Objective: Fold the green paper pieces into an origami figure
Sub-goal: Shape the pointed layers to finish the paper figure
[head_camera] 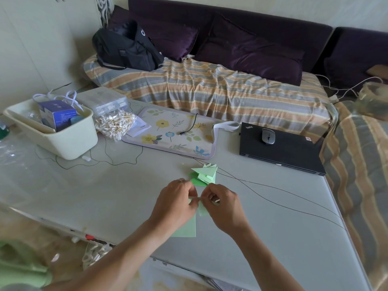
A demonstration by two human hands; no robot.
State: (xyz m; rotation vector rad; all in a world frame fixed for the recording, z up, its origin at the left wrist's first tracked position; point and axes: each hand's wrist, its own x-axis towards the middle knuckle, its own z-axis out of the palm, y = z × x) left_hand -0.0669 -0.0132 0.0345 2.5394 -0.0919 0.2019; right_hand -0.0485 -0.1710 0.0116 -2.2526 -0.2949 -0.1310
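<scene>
Mid-fold: left hand [175, 201] and right hand [222, 203] pinched a small green paper piece [202, 211], fingers curled tight. Next, probably: sharpen crease, join folded pile [204, 174].

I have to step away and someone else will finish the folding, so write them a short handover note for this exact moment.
Left hand: pinching the small green paper piece being folded.
Right hand: pinching the same piece from the other side, just above the table.
A flat green sheet lies on the table partly under the left wrist, not yet folded.
A pile of folded green pieces sits just beyond the hands, next to thin black cables.
Done: several pieces folded.
Left: finish this fold, fold the flat sheet, then join the pieces into the figure.
</scene>
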